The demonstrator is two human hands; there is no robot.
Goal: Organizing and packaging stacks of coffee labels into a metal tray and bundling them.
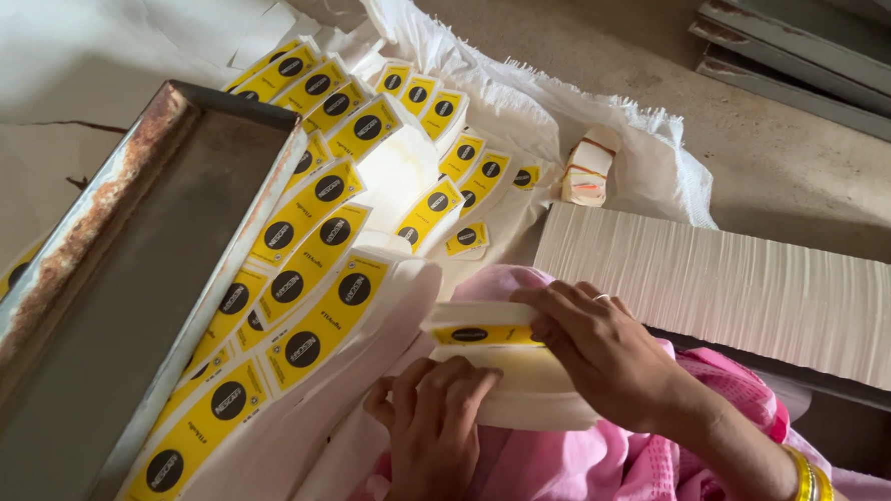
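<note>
My left hand (436, 420) and my right hand (601, 348) both grip a thick curved stack of white paper blanks (505, 368) over my lap, on pink cloth. The left hand clasps the stack's lower left end. The right hand, with a ring, presses over its upper right end. A yellow label with a black oval shows on the stack's top edge (482, 334).
Several rows of similar yellow-and-black printed blanks (316, 245) lie fanned on white sacking (611, 128). A rusty metal tray (113, 286) stands at the left. A long white stack of sheets (744, 294) lies at the right, a small bundle (586, 176) behind it, metal bars (814, 66) beyond.
</note>
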